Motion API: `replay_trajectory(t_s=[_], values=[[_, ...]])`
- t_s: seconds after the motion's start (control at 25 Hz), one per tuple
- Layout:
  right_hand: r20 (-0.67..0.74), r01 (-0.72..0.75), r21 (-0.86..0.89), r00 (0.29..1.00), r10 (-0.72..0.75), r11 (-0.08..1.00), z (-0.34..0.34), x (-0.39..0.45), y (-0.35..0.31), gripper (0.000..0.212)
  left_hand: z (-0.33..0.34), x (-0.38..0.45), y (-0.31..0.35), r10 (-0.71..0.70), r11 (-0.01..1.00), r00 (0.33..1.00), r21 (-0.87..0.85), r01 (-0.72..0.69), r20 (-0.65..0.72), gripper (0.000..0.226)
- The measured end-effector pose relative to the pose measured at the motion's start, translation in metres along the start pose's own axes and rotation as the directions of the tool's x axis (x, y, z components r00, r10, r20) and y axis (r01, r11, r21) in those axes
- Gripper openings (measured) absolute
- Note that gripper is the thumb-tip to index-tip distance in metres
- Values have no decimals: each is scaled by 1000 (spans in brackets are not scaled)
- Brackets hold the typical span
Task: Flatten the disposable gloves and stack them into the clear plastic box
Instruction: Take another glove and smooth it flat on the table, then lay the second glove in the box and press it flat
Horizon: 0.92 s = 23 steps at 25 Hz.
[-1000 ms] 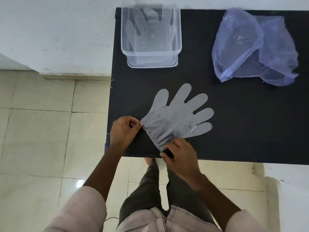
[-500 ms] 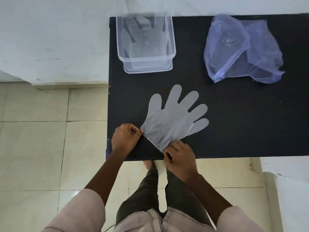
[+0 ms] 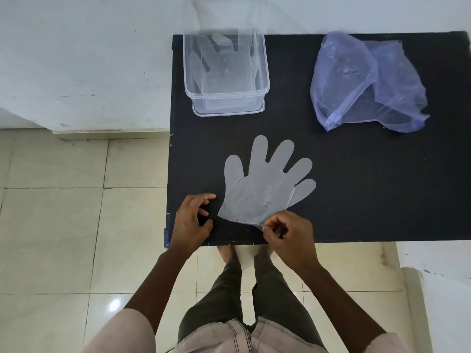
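Observation:
A translucent disposable glove (image 3: 265,189) lies flat on the black table (image 3: 356,189), its fingers spread toward the far side. My right hand (image 3: 288,235) pinches the cuff's right corner near the table's front edge. Left of the cuff, my left hand (image 3: 193,220) hovers with its fingers apart, not touching the glove. The clear plastic box (image 3: 226,98) stands at the table's far left corner, and at least one flattened glove (image 3: 216,62) shows inside it.
A crumpled bluish plastic bag (image 3: 367,82) lies at the far right of the table. A white wall runs behind and to the left. Tiled floor lies below the table's front and left edges, where my legs and feet stand.
My left hand has let go of the cuff's left corner and opened. The glove has turned slightly, its fingers pointing more upright. My right hand keeps its pinch on the cuff.

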State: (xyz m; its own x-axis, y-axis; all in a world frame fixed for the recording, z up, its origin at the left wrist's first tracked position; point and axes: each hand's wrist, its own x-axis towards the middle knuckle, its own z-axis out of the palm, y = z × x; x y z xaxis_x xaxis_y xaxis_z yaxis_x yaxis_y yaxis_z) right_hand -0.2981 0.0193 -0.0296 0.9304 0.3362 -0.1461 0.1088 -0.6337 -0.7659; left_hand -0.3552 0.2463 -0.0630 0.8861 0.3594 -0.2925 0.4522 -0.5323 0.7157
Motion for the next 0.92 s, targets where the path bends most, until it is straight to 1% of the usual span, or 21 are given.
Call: replay_trajectory(t_s=[0.04, 0.12, 0.28, 0.44, 0.52, 0.6, 0.68, 0.76, 0.84, 0.88, 0.92], values=[[1, -11, 25, 1000, 11, 1000, -4, 2, -2, 11, 1, 0, -1, 43, 999, 999, 33, -43, 11, 53], [-5, -18, 42, 1000, 18, 999, -12, 8, -5, 10, 5, 4, 0, 108, 991, 994, 71, -110, 31, 54], [-19, -41, 53, 999, 43, 998, -25, 16, -5, 10, 15, 18, 13, 235, 969, 968, 60, -240, 87, 38], [-37, -75, 78, 996, 78, 994, -33, 19, -2, 8, 15, 22, 21, 293, 956, 954, 7, -294, 60, 22], [-61, -102, 85, 992, 107, 991, -37, 21, 0, 8, 12, 23, 28, 310, 951, 950, -14, -309, 42, 18], [-96, -109, 71, 989, 115, 992, -41, 24, 2, 8, 8, 25, 39, 296, 955, 955, -40, -294, 29, 16], [-133, -97, 76, 985, 106, 992, -46, 28, 2, 9, 4, 28, 52, 263, 959, 965, -117, -259, 19, 11], [-145, -120, 150, 979, 142, 981, -54, 33, 3, 7, -2, 31, 67, 220, 939, 975, -281, -200, 42, 5], [-96, -186, 331, 969, 229, 925, -62, 36, 0, 4, -8, 34, 82, 180, 863, 976, -495, -100, 118, 6], [-60, -215, 424, 963, 264, 880, -67, 38, -2, 2, -10, 35, 90, 179, 813, 973, -579, -63, 145, 10], [-37, -232, 491, 958, 286, 840, -72, 40, -5, 5, -11, 37, 97, 180, 770, 971, -636, -42, 155, 14]])
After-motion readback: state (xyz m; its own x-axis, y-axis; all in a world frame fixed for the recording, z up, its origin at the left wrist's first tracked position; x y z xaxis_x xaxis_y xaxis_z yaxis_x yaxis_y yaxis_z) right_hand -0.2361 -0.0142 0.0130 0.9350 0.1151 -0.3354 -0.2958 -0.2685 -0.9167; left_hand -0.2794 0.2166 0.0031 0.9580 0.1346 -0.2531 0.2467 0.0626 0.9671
